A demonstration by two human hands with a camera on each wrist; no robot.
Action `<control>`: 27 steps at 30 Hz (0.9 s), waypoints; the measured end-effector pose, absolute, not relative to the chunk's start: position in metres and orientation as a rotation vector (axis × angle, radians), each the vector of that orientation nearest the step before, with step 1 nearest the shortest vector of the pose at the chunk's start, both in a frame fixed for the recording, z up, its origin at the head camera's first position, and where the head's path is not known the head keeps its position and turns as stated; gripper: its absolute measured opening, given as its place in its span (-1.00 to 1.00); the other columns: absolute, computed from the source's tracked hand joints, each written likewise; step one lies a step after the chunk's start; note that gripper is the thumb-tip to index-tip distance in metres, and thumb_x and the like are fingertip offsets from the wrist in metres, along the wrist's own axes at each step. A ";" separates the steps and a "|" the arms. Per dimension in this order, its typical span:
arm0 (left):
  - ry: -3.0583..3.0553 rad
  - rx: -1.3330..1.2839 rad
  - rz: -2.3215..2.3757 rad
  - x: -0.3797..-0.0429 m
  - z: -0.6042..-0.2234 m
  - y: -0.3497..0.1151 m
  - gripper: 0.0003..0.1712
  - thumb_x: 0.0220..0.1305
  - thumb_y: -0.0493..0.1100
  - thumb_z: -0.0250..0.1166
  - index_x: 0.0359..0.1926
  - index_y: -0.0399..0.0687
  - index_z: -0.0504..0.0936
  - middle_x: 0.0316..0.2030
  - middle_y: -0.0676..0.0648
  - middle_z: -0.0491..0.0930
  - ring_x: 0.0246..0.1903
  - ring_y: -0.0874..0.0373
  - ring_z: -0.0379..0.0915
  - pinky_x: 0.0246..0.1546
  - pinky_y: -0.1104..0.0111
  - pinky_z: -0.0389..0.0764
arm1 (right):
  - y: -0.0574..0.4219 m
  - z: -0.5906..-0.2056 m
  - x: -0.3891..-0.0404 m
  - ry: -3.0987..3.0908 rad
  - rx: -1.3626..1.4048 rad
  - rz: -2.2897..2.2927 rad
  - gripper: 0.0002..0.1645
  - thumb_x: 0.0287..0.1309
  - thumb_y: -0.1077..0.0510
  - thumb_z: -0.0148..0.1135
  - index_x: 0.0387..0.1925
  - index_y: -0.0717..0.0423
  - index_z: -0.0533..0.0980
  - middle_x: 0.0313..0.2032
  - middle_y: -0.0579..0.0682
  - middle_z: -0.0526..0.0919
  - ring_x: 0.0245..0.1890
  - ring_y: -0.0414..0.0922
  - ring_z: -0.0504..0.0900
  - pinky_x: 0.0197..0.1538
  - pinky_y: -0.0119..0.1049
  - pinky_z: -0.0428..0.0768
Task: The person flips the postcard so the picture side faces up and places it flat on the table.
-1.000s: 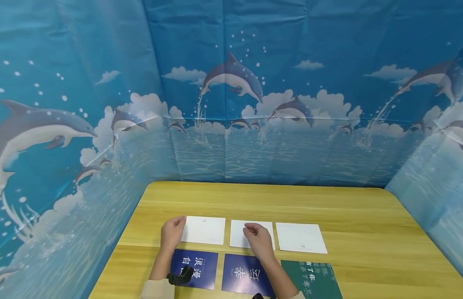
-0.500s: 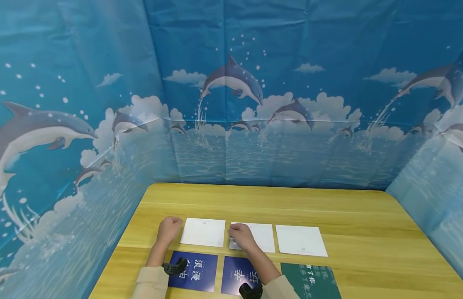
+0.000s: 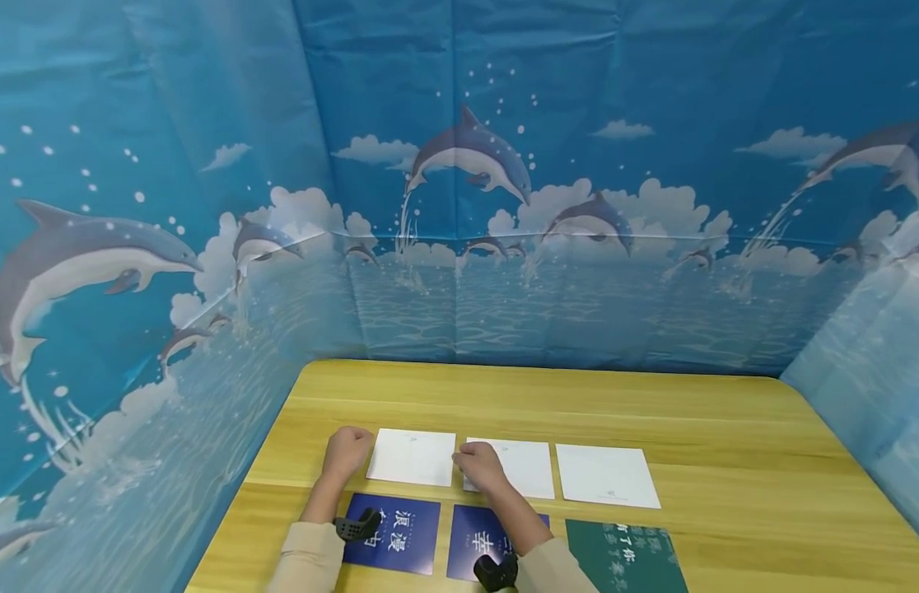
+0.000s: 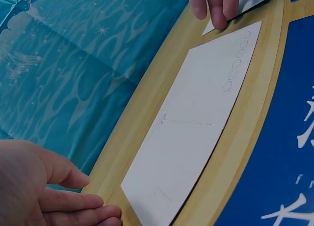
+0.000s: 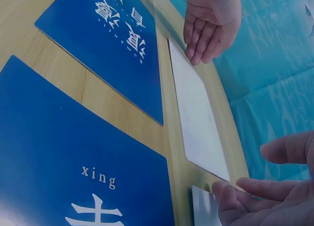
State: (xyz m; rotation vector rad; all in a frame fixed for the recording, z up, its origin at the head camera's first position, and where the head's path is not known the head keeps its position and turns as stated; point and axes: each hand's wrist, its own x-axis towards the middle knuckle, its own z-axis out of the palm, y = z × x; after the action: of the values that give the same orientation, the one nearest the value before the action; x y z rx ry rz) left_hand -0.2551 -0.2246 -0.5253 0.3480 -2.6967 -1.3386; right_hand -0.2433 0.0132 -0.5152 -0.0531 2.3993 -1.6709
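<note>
A white postcard (image 3: 412,458) lies flat at the left of the upper row, between my two hands. My left hand (image 3: 348,450) is beside its left end, fingers loosely extended and holding nothing, as the left wrist view shows. My right hand (image 3: 480,464) is at its other end, overlapping the left edge of the middle white postcard (image 3: 526,471). In the right wrist view, the right hand's fingers (image 5: 267,189) are relaxed, with thumb and fingers apart. Faint ovals and a dotted line are printed on the postcard (image 4: 196,108) between the hands.
A third white postcard (image 3: 608,476) lies to the right. Nearer me are a blue card with white characters (image 3: 415,527), a second blue card (image 3: 465,527) partly under my right arm, and a green card (image 3: 615,560). A dolphin-printed curtain (image 3: 459,313) surrounds the wooden table (image 3: 548,403).
The right hand has shifted left, from over the middle white postcard to its left edge. My left hand stays by the left postcard. All the cards lie as before.
</note>
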 end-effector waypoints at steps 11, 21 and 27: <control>-2.691 0.347 -1.359 -0.257 -0.528 -0.221 -0.58 0.15 -0.27 0.02 -0.80 -0.01 0.15 -0.80 0.07 0.03 -0.76 0.20 -0.08 -0.72 0.41 0.05 | 0.007 -0.518 -0.245 2.406 -0.014 -1.701 -0.56 0.16 0.26 0.06 -0.04 0.59 0.40 -0.20 0.29 0.55 -0.16 0.14 0.52 -0.09 0.00 0.48; -2.711 0.343 -1.334 -0.259 -0.527 -0.217 -0.59 0.28 -0.25 0.03 -0.74 -0.19 0.38 -0.73 0.00 0.27 -0.68 0.15 0.15 -0.65 0.36 0.24 | -0.001 -0.523 -0.243 2.432 0.095 -1.806 -0.60 0.10 0.31 0.07 -0.07 0.57 0.44 -0.11 0.36 0.53 -0.08 0.20 0.49 -0.04 0.02 0.45; -2.703 0.350 -1.328 -0.263 -0.534 -0.223 -0.74 0.20 -0.31 0.13 -0.18 -0.42 0.62 -0.18 -0.30 0.59 -0.13 -0.16 0.49 -0.21 0.13 0.53 | -0.004 -0.530 -0.246 2.438 0.160 -1.848 -0.66 0.11 0.31 0.07 -0.13 0.53 0.49 -0.15 0.33 0.55 -0.01 0.24 0.44 0.01 0.03 0.41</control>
State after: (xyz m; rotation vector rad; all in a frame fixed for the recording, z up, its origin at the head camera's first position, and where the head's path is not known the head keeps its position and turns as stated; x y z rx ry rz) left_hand -0.2629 -0.2226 -0.5343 0.3499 -2.7026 -1.3282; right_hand -0.2456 -0.0036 -0.5300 0.1602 2.4377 -1.8480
